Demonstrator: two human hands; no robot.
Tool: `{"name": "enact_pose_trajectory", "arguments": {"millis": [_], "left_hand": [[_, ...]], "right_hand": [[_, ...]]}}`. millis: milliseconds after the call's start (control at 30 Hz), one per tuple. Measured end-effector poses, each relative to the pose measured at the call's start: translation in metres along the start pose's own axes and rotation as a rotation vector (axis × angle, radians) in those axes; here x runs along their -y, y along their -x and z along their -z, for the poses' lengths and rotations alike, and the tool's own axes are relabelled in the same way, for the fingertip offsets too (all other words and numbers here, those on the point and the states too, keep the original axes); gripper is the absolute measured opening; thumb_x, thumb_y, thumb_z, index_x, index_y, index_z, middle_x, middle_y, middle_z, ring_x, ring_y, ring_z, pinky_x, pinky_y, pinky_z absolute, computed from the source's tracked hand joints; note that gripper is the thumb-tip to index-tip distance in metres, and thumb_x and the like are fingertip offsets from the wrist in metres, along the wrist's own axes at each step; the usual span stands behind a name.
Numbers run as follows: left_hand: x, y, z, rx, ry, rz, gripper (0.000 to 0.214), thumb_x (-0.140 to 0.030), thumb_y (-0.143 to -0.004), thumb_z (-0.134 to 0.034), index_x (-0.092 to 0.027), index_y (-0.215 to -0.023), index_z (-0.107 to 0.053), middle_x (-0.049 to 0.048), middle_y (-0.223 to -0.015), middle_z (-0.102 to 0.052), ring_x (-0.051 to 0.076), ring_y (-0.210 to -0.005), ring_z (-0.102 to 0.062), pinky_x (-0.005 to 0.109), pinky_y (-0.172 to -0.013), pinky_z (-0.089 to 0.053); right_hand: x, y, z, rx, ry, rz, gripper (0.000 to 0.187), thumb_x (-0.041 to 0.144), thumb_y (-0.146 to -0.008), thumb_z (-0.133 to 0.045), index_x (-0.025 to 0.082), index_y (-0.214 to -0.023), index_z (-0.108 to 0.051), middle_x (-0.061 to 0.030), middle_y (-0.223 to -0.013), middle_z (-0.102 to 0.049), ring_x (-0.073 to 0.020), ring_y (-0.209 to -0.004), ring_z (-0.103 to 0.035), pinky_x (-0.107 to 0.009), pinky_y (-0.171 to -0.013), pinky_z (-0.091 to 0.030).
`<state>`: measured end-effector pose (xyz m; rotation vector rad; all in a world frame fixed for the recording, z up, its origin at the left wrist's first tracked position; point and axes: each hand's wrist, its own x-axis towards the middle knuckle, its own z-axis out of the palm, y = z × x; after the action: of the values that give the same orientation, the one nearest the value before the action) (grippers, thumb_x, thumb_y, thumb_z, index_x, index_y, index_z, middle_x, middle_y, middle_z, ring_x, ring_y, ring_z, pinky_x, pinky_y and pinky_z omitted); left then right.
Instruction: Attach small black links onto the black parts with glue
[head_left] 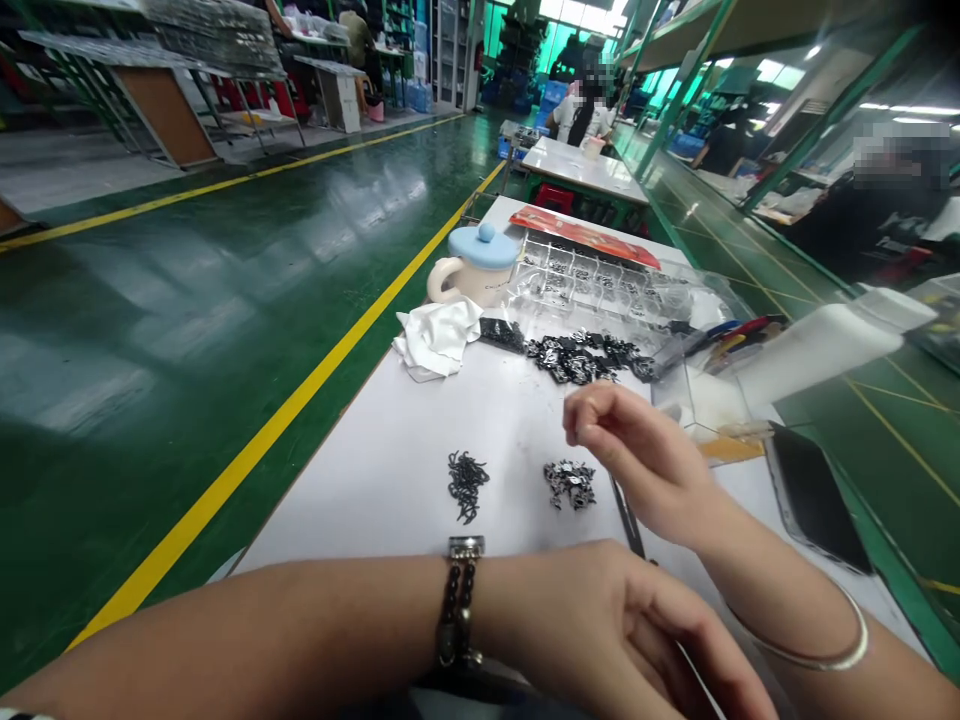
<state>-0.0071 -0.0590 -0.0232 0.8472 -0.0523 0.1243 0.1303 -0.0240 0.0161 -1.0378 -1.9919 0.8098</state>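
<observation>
My right hand (622,445) hangs just above the white work table (390,510), its fingers curled together at the tips. Any tiny item in them is hidden. Just below it lies a small heap of black-and-silver metal parts (570,484). Left of that is a pile of thin black curved pieces (466,485). My left hand (660,630) rests at the near edge, fingers loosely curled and holding nothing visible. A thin dark tool (627,517), possibly tweezers, lies near it under my right wrist. A larger heap of black parts (577,358) lies farther back.
A clear compartment tray (577,282), a blue-lidded mug (476,265) and a white cloth (435,342) stand beyond the heaps. A phone (814,495) lies at the right. Green floor with yellow lines flanks the table. A co-worker (581,112) sits at the far table.
</observation>
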Motion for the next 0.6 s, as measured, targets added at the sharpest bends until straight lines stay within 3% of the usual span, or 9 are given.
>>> {"name": "enact_pose_trajectory", "arguments": {"millis": [133, 300, 367, 500, 600], "left_hand": [[-0.017, 0.002, -0.004, -0.166, -0.066, -0.021, 0.043, -0.028, -0.058, -0.084, -0.012, -0.095, -0.068, 0.0095, -0.098, -0.068, 0.021, -0.095, -0.064, 0.031, -0.093, -0.048], [-0.024, -0.004, 0.0, -0.344, -0.009, -0.088, 0.03, -0.014, -0.064, -0.079, -0.016, -0.091, -0.066, 0.008, -0.104, -0.068, 0.014, -0.089, -0.065, 0.027, -0.084, -0.051], [-0.027, -0.005, 0.002, -0.388, 0.012, -0.098, 0.032, -0.011, -0.063, -0.08, -0.016, -0.091, -0.065, 0.0066, -0.103, -0.069, 0.013, -0.087, -0.065, 0.024, -0.08, -0.052], [-0.031, -0.007, 0.004, -0.46, 0.006, -0.098, 0.033, -0.011, -0.062, -0.081, -0.016, -0.092, -0.066, 0.0036, -0.092, -0.07, 0.012, -0.081, -0.066, 0.023, -0.077, -0.054], [-0.033, -0.009, 0.005, -0.494, -0.022, -0.098, 0.032, -0.012, -0.063, -0.08, -0.016, -0.092, -0.068, 0.0015, -0.083, -0.069, 0.011, -0.076, -0.064, 0.021, -0.074, -0.054]], "right_hand": [[0.011, 0.036, 0.019, -0.268, -0.041, 0.017, 0.01, 0.011, -0.091, -0.044, 0.019, -0.087, -0.05, -0.0028, -0.081, -0.049, -0.0134, -0.074, -0.047, -0.028, -0.063, -0.039], [0.019, 0.067, 0.028, -0.478, -0.085, 0.081, 0.012, 0.008, -0.089, -0.045, 0.018, -0.089, -0.051, -0.0033, -0.078, -0.046, -0.0151, -0.072, -0.047, -0.031, -0.062, -0.039], [0.019, 0.075, 0.029, -0.455, -0.076, 0.086, 0.012, 0.008, -0.089, -0.043, 0.018, -0.09, -0.05, -0.0032, -0.078, -0.045, -0.0153, -0.072, -0.047, -0.032, -0.062, -0.039], [0.016, 0.084, 0.029, -0.268, 0.117, 0.084, 0.015, 0.003, -0.085, -0.042, 0.017, -0.089, -0.047, -0.0037, -0.081, -0.045, -0.0146, -0.076, -0.046, -0.032, -0.064, -0.04], [0.016, 0.087, 0.028, -0.243, 0.236, 0.111, 0.02, -0.001, -0.08, -0.044, 0.016, -0.089, -0.046, -0.0033, -0.082, -0.045, -0.0135, -0.077, -0.046, -0.03, -0.064, -0.04]]}}
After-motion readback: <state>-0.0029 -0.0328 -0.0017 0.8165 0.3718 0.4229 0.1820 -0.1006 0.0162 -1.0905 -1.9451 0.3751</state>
